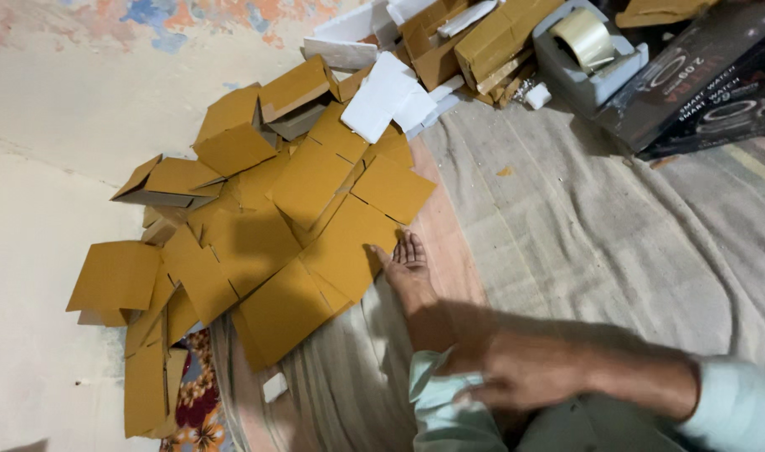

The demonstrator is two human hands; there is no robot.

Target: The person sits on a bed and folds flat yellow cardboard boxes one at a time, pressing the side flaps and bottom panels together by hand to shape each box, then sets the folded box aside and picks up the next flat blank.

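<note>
A heap of flat brown cardboard box blanks [257, 243] lies spread at the left, partly on a beige cloth [617, 243]. My left hand [409, 261] reaches forward, palm down and fingers together, its fingertips touching the near edge of one blank. My right hand [516, 378] comes in from the right and rests across my left forearm, with its fingers closed at the pale green sleeve cuff [437, 389]. That hand is blurred.
White foam pieces [387, 92] lie on the far side of the heap. Behind them are folded brown boxes [491, 38], a grey tape dispenser [585, 46] and black printed cartons [709, 79]. A flowered cloth [198, 393] shows at the lower left beside a pale floor [31, 276].
</note>
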